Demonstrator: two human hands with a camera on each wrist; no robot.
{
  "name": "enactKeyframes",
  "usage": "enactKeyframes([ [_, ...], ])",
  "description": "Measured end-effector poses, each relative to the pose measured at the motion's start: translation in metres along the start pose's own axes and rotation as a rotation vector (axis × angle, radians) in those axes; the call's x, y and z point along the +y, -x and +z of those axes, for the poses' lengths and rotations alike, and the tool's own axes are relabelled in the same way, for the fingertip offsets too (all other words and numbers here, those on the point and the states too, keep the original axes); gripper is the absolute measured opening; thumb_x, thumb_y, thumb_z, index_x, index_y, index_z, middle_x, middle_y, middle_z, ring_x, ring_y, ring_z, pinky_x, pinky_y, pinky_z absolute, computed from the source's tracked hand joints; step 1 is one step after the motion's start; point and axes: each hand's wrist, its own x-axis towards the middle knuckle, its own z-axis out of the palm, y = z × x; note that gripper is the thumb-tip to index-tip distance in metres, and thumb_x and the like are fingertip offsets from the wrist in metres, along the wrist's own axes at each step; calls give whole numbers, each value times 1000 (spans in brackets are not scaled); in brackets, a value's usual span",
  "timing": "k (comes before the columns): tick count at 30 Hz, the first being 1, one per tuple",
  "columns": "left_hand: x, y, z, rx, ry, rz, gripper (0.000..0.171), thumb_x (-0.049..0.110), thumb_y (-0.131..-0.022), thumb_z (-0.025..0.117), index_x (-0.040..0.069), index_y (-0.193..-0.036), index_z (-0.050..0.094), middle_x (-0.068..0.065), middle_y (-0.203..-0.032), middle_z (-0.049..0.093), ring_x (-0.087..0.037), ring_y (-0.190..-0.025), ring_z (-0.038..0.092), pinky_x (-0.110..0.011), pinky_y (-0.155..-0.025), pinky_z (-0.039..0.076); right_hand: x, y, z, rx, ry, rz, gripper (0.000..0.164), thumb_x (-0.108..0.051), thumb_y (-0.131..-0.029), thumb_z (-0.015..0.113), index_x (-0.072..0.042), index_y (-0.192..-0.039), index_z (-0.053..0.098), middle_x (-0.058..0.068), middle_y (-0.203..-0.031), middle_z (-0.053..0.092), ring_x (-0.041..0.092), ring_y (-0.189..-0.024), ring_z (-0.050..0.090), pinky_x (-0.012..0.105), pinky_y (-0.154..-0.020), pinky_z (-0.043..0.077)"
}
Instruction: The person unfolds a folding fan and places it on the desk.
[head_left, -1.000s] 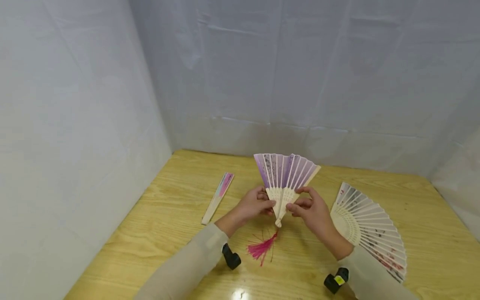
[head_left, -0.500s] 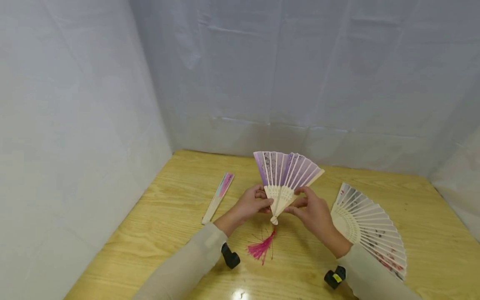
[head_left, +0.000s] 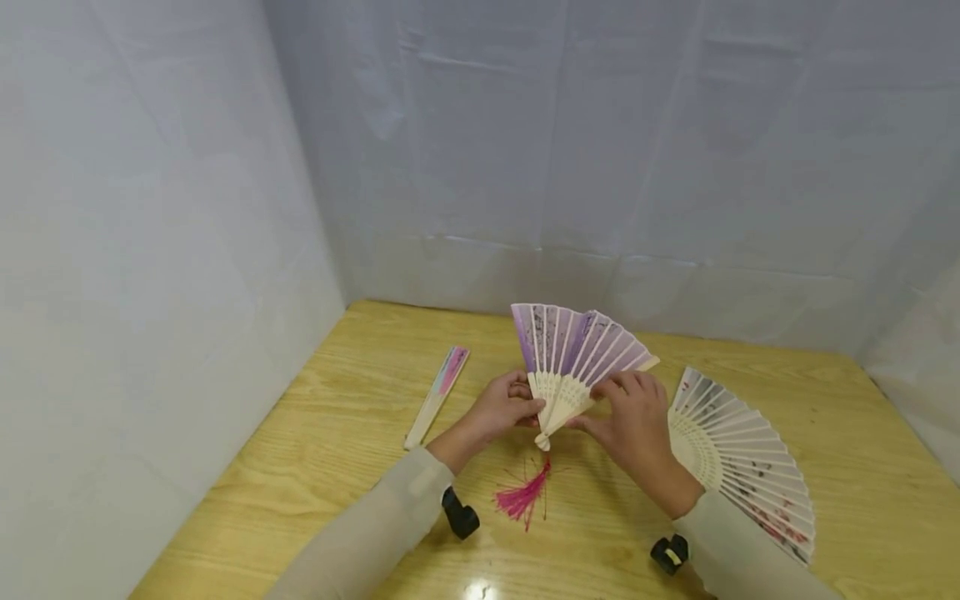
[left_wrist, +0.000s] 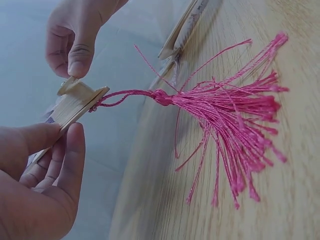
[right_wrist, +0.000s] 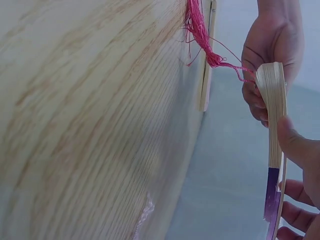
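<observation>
Both hands, left hand (head_left: 504, 406) and right hand (head_left: 632, 413), are pinching the purple fan (head_left: 577, 346) with curled fingers (left_wrist: 70, 160); its pink tassel (head_left: 525, 493) is touching the worktop (head_left: 337, 433).

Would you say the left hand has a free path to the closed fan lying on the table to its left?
Probably yes. The closed fan lies on bare table just left of the left hand, with nothing between them. But that hand grips the purple fan, so it would have to let go first.
</observation>
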Motion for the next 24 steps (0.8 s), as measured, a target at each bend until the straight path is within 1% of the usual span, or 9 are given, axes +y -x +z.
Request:
enactKeyframes([
  [7,-2,0,-2,3,13,19,28,-6,-93,59,-10,-119,50,-10,-92,56,-14,-70,61,-44,-79,57,2,1,1,1,32,-43,55,-41,-46,95,-8,-71,58,3,-70,55,26,-70,49,39,-65,39],
  [11,-1,0,-3,9,18,15,26,-5,-93,59,-10,-118,50,-9,-91,55,-13,-68,61,-43,-79,57,3,1,1,-17,46,-53,55,-43,-47,95,-9,-68,56,0,-64,51,21,-62,47,35,-57,39],
  [16,-1,0,-4,23,31,12,25,-5,-93,59,-9,-116,50,-8,-88,55,-13,-66,60,-39,-75,58,2,2,-1,-80,54,-22,54,-46,-52,93,-11,-64,53,-3,-61,46,16,-56,41,31,-53,36],
  [20,-3,-1,-5,37,37,19,25,-5,-94,58,-9,-117,50,-9,-90,56,-13,-68,60,-45,-80,57,1,3,-3,-123,61,10,54,-47,-54,91,-11,-64,53,-3,-60,45,16,-55,40,31,-51,36],
  [24,-6,-4,-6,46,50,34,25,-5,-94,58,-10,-117,49,-9,-92,57,-13,-68,60,-49,-83,55,0,3,-5,-138,77,17,54,-49,-55,89,-11,-64,52,-2,-59,44,17,-53,40,30,-48,36],
])
